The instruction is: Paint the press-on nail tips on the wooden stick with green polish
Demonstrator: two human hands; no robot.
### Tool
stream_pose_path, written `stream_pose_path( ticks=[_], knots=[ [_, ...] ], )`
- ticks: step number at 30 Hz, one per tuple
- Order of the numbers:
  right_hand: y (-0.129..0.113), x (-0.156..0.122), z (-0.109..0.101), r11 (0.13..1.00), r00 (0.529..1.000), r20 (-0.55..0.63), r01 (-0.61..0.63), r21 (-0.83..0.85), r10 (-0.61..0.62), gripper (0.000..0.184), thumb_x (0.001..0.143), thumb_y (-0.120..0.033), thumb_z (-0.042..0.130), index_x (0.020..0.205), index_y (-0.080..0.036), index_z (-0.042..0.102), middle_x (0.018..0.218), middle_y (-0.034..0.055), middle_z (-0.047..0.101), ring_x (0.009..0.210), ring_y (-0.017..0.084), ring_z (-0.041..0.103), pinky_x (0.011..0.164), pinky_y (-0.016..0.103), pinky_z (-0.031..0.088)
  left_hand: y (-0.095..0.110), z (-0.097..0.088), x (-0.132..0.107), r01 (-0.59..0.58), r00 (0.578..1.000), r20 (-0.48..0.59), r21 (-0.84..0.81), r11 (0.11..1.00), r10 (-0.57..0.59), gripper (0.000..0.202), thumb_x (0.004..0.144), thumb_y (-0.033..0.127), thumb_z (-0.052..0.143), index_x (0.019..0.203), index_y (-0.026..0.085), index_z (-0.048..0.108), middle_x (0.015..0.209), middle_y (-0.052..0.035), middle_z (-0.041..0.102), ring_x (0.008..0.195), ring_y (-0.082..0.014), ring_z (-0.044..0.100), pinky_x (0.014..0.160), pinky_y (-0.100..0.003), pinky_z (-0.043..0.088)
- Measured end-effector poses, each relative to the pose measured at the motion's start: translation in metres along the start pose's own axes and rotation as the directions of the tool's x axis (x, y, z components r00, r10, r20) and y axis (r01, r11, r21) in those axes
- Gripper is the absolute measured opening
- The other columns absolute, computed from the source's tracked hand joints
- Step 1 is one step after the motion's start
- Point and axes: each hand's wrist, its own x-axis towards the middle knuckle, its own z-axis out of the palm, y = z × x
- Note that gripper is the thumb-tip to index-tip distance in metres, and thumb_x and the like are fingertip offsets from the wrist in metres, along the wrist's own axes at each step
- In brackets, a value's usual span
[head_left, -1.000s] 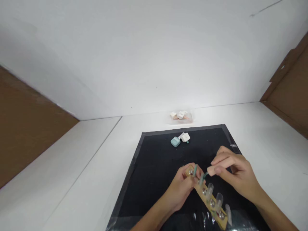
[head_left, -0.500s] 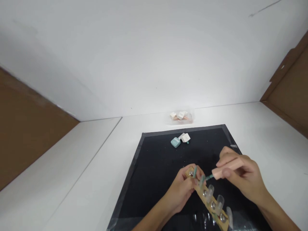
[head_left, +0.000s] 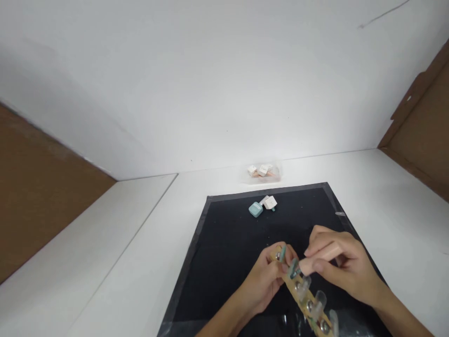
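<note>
My left hand (head_left: 262, 281) grips the far end of a wooden strip (head_left: 304, 295) that carries several nail tips on metal studs. Two tips near my fingers are teal, the nearer ones are clear. My right hand (head_left: 336, 264) pinches a pale pink brush cap (head_left: 317, 260), and its teal brush tip touches the second nail tip (head_left: 293, 267). Both hands hover over a black mat (head_left: 228, 243).
At the mat's far edge lie a teal polish bottle (head_left: 256, 209) and a white cube-shaped bottle (head_left: 270, 202). Behind the mat, on the white table (head_left: 115, 262), a clear tray (head_left: 264, 171) holds more small bottles. Brown panels stand at far left and right.
My right hand drew back to the right, then came in again, so the brush now rests on the second nail tip. The strip shifted slightly toward me.
</note>
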Motion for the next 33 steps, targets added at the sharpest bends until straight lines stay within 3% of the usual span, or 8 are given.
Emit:
stream_pose_path(
  ticks=[6,11,16,19,22,25,28,33],
  knots=[
    [0.0,-0.001,0.002,0.993,0.984,-0.167,-0.074,-0.096,0.057,0.02,0.083,-0.013,0.062,0.065,-0.023,0.064,0.061,-0.0019,0.068,0.055,0.012,0.059,0.051,0.024,0.046,-0.001,-0.001,-0.002,-0.003,1.0,0.014,0.0,1.0,0.003,0.008,0.048,0.013,0.059,0.053,0.015,0.053,0.056,0.0023,0.053,0.05,-0.0083,0.044,0.05,-0.021,0.036],
    [-0.002,0.001,0.005,0.998,0.996,-0.068,-0.061,-0.012,0.06,0.019,0.085,-0.021,0.062,0.065,-0.023,0.064,0.062,-0.0004,0.069,0.053,0.012,0.058,0.046,0.024,0.045,0.001,0.003,-0.002,0.006,1.0,-0.017,0.018,1.0,-0.005,0.007,0.046,0.013,0.058,0.05,0.015,0.052,0.055,0.0027,0.052,0.05,-0.008,0.043,0.05,-0.02,0.034],
    [0.001,0.0,0.001,0.993,0.983,-0.172,-0.08,-0.089,0.063,0.025,0.086,-0.017,0.059,0.062,-0.021,0.06,0.057,0.0,0.067,0.054,0.013,0.058,0.052,0.027,0.046,0.0,0.004,-0.002,-0.006,1.0,-0.015,0.082,0.997,0.007,0.007,0.046,0.013,0.056,0.051,0.016,0.052,0.055,0.0023,0.052,0.051,-0.0094,0.042,0.052,-0.022,0.033],
    [0.001,0.0,-0.001,0.999,0.996,-0.073,-0.039,0.026,0.041,0.021,0.087,-0.019,0.059,0.066,-0.022,0.061,0.061,0.0002,0.068,0.053,0.012,0.056,0.048,0.025,0.043,-0.003,0.003,0.0,-0.047,0.998,-0.027,0.157,0.987,0.052,0.006,0.048,0.013,0.056,0.051,0.016,0.052,0.055,0.0033,0.049,0.053,-0.0093,0.039,0.054,-0.022,0.031],
    [0.001,0.0,-0.001,0.998,0.998,0.027,-0.054,-0.031,0.054,0.021,0.083,-0.014,0.061,0.064,-0.021,0.059,0.064,-0.0003,0.069,0.054,0.012,0.055,0.049,0.024,0.043,-0.006,0.002,0.002,-0.053,0.997,-0.041,0.202,0.978,0.062,0.006,0.049,0.014,0.057,0.052,0.017,0.051,0.055,0.004,0.046,0.055,-0.0094,0.036,0.056,-0.023,0.029],
    [0.003,0.0,-0.002,0.98,0.995,-0.042,-0.092,-0.177,0.086,0.025,0.081,-0.008,0.059,0.06,-0.021,0.056,0.058,-0.001,0.067,0.055,0.012,0.056,0.052,0.025,0.044,-0.009,0.001,0.003,-0.029,0.998,-0.043,0.199,0.98,0.038,0.007,0.049,0.015,0.055,0.054,0.017,0.051,0.057,0.0034,0.046,0.058,-0.0105,0.038,0.057,-0.023,0.029],
    [0.004,0.0,-0.002,0.981,0.99,-0.111,-0.104,-0.164,0.087,0.027,0.082,-0.009,0.058,0.059,-0.021,0.055,0.056,-0.0019,0.065,0.055,0.012,0.056,0.053,0.025,0.044,-0.01,0.0,0.003,-0.032,0.999,-0.018,0.202,0.979,0.037,0.007,0.049,0.015,0.055,0.054,0.017,0.051,0.058,0.0032,0.047,0.058,-0.0112,0.039,0.058,-0.024,0.03],
    [0.0,0.001,-0.002,0.995,0.996,0.029,-0.084,-0.045,0.085,0.026,0.083,-0.013,0.059,0.059,-0.021,0.054,0.058,-0.0022,0.067,0.054,0.011,0.055,0.049,0.023,0.042,-0.011,-0.001,0.004,-0.068,0.998,0.01,0.243,0.968,0.068,0.007,0.05,0.016,0.055,0.054,0.017,0.049,0.058,0.0032,0.046,0.059,-0.0111,0.038,0.06,-0.025,0.03]
  ],
)
